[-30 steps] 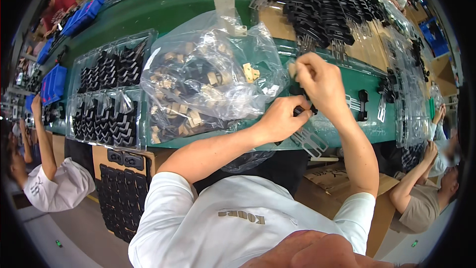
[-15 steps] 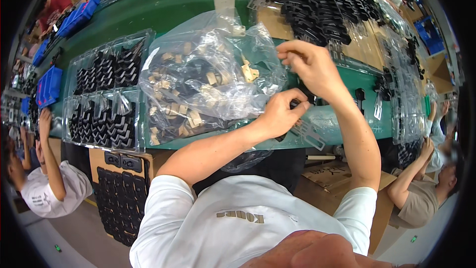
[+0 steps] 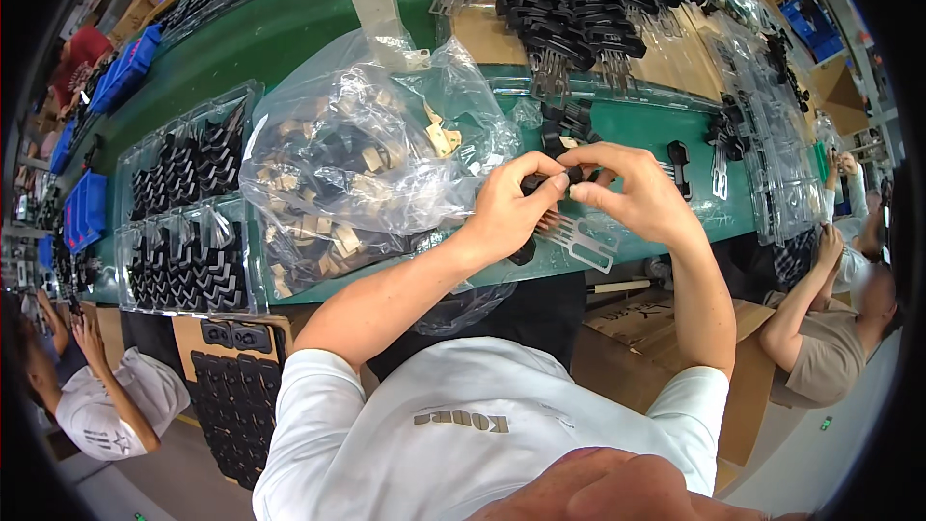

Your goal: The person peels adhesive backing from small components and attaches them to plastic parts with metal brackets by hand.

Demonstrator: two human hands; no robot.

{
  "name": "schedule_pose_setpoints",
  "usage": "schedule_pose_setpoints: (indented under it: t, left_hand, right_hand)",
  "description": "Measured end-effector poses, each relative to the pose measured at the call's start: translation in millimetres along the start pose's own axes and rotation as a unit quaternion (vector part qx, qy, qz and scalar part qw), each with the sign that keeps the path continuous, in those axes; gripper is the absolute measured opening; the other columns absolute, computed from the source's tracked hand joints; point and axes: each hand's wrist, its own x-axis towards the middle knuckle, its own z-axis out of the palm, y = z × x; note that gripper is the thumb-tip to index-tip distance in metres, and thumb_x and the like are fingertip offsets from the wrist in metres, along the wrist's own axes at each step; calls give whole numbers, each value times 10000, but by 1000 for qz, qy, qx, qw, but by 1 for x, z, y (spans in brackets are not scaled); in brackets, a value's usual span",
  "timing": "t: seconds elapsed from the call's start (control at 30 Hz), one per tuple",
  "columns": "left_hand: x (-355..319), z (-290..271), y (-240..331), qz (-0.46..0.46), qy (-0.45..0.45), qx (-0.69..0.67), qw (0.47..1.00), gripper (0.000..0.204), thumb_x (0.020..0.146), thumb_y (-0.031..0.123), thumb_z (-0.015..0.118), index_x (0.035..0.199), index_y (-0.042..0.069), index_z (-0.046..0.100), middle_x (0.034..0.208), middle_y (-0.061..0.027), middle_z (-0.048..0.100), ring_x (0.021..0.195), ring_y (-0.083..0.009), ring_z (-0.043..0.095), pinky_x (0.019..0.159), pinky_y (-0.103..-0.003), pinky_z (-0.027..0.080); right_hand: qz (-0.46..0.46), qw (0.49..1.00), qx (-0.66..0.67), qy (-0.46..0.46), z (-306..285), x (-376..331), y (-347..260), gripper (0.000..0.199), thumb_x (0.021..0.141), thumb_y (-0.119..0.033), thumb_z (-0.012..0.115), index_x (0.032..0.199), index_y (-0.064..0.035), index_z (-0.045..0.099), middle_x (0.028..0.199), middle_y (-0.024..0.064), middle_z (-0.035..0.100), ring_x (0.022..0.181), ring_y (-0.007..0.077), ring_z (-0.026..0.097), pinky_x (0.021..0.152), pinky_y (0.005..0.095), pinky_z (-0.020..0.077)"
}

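Left hand (image 3: pixel 511 205) pinches small black plastic part (image 3: pixel 576 175), likely mid-work; right hand (image 3: pixel 634 185), grip unclear; metal-pronged black pieces (image 3: pixel 569 17) piled beyond, done-or-pending unclear.

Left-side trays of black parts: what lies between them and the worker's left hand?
The head view shows a clear bag of tan pieces between the left hand and the trays.

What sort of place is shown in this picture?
Probably a factory assembly workshop: a clear tray holds rows of black parts, a plastic bag holds many tan pieces, and other people are nearby.
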Motion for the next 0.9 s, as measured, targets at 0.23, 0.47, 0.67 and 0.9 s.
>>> schedule_pose_setpoints:
  t: [0.23, 0.47, 0.67, 0.9]
  left_hand:
    - [4, -6, -5, -20, -24, -62, 998, 122, 1012, 82, 580, 1110, 29, 630, 902, -63, 653, 730, -114, 591, 649, -242, 489]
    - [6, -11, -16, -60, -51, -153, 985, 236, 1024, 41, 507, 1254, 40, 562, 1054, -103, 655, 787, -136, 613, 701, -251, 514]
    - [6, -2, -12, -30, -34, -104, 994, 289, 1025, 17, 482, 1309, 57, 524, 1130, -130, 651, 810, -152, 635, 741, -278, 549]
    - [3, -4, -1, -61, -55, -120, 989, 264, 1065, 59, 487, 1327, 68, 510, 1146, -141, 652, 812, -163, 642, 742, -296, 563]
  right_hand:
    - [81, 994, 64, 22, 6, -4, 9, 266, 889, 12, 648, 1150, 20, 697, 1056, 114, 746, 831, 165, 639, 716, 278, 509]
    - [74, 934, 341, 80, 6, -6, 30, 329, 933, 10, 560, 1254, 20, 634, 1117, 144, 729, 900, 183, 664, 793, 283, 529]
    - [110, 898, 420, 67, 2, -10, 34, 342, 955, 5, 502, 1281, 15, 605, 1158, 153, 716, 967, 202, 674, 849, 295, 540]
    - [97, 884, 448, 88, 9, -11, 30, 284, 993, -34, 531, 1260, 11, 616, 1128, 151, 717, 935, 187, 677, 816, 285, 550]
